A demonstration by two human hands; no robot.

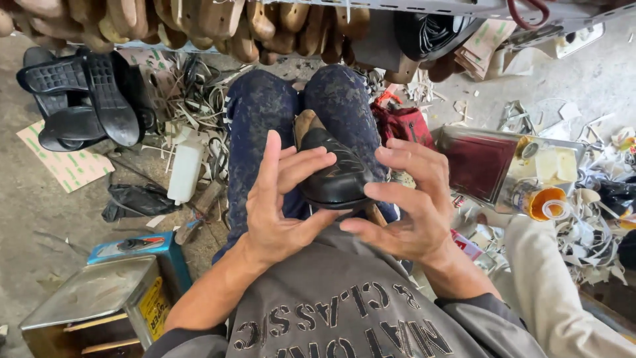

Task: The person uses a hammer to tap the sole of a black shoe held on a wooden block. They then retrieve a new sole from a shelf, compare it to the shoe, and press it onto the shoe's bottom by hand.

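Black leather shoe (334, 174) sits on the person's lap, between the knees, toe toward the body. Left hand (278, 205) cups its left side, fingers spread, thumb under the toe. Right hand (411, 209) touches the right side, fingers spread and curled. Black rubber soles (79, 99) lie on the floor, well apart.

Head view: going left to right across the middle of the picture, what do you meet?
Black shoe soles → white plastic bottle → left hand → black shoe → right hand → dark red tin → orange-capped container.
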